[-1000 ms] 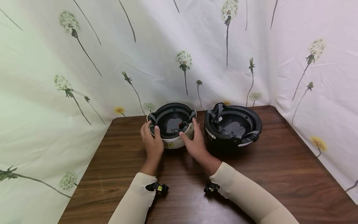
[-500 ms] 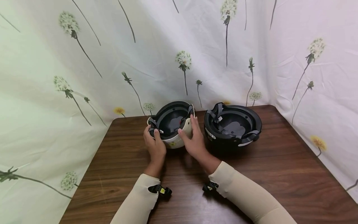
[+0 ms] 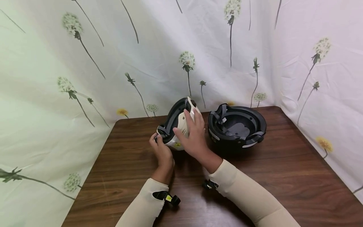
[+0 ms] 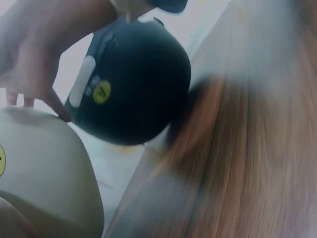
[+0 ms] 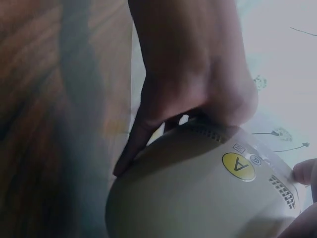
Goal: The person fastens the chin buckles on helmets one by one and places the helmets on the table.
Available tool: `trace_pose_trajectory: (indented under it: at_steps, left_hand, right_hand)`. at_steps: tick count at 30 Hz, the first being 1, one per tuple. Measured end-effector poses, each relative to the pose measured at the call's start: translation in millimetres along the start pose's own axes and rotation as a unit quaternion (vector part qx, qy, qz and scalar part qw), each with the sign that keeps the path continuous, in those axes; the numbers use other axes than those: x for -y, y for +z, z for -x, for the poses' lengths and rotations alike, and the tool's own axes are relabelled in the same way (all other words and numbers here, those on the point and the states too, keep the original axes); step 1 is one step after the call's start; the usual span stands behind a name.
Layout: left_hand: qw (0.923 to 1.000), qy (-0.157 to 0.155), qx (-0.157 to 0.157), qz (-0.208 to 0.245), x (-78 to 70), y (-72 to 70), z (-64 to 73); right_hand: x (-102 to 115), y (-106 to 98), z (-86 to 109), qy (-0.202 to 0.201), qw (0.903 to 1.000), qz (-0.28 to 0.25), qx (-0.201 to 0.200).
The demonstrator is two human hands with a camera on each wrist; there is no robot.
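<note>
A cream-white helmet (image 3: 182, 124) with a black lining and a round yellow sticker (image 5: 239, 166) is tilted up on its side, its hollow facing left. My left hand (image 3: 164, 154) grips its lower left rim, with the thumb over the edge. Against the shell's right side my right hand (image 3: 195, 138) rests with its fingers spread and fairly straight. In the left wrist view, that hand's fingertips touch the white shell (image 4: 49, 153). Close by on the right, a black helmet (image 3: 238, 129) lies upside down with its grey straps inside; neither hand touches it.
The helmets are near the back edge of a brown wood-grain table (image 3: 127, 164). Behind and beside the table hangs a white cloth (image 3: 158, 56) printed with flowers.
The white helmet has turned from lying hollow side up to standing tilted, its right side raised. My left hand has shifted right with the rim, while my right hand's fingers have spread on the shell.
</note>
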State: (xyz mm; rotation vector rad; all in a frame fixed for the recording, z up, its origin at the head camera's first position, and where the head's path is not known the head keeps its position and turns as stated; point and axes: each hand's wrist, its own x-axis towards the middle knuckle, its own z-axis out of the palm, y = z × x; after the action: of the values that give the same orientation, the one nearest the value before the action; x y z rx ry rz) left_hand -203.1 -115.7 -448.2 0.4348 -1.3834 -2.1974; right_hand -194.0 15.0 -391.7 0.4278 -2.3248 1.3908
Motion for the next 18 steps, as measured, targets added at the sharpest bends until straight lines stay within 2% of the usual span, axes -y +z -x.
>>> trace_pose_trajectory:
  at_steps: [3, 9, 14, 18]
  left_hand:
    - [0.9994, -0.029, 0.0, 0.017, 0.6, 5.2, 6.6]
    - [0.9956, -0.09, -0.002, 0.026, 0.0, 3.3, 18.7]
    - [0.9849, -0.16, 0.012, 0.066, 8.0, -0.2, 26.4]
    - [0.9797, -0.178, 0.023, 0.089, 12.4, -0.4, 29.3]
  right_hand:
    - [4.6, -2.4, -3.2, -0.008, 0.9992, 0.037, -0.01]
    - [11.7, 3.8, -4.8, -0.028, 0.9938, 0.107, -0.009]
    - [15.2, 7.3, -2.1, -0.052, 0.9809, 0.187, 0.005]
    - [19.2, 8.6, -2.0, -0.066, 0.9721, 0.225, 0.013]
